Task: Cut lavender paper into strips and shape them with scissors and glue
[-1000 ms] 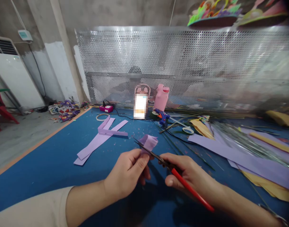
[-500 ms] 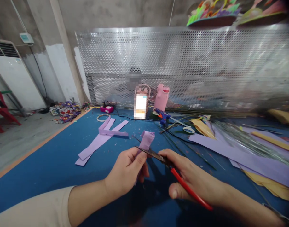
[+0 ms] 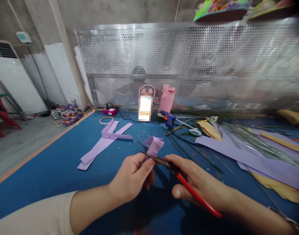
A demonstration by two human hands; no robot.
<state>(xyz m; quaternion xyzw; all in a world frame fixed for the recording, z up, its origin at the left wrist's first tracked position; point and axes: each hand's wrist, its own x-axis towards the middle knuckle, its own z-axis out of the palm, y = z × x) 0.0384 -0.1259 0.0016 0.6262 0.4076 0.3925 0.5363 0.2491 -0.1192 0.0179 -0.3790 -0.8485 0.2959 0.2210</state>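
Note:
Between the thumb and fingers of my left hand (image 3: 133, 174) is a purple paper strip (image 3: 155, 146), its upper end curled over with a finely cut edge. My right hand (image 3: 197, 182) is closed around the red-handled scissors (image 3: 188, 187). Their dark blades are parted and lie across the strip, just above my left thumb. The part of the strip below the thumb is hidden by my left hand. To the left, several flat and folded purple strips (image 3: 100, 148) lie crossed on the blue table (image 3: 53, 176).
At the back stand a lit phone (image 3: 145, 108), a pink figure-shaped container (image 3: 167, 99) and a blue glue gun (image 3: 168, 118). Tape rolls (image 3: 106, 120) lie nearby. On the right are long purple sheets (image 3: 227, 155), yellow paper (image 3: 278, 189) and thin green stems. A perforated metal panel (image 3: 110, 55) rises behind.
The curled end of the purple strip has shifted slightly right and opened out more. Both hands stay nearly in place, with the scissors still across the strip. The view has tilted slightly.

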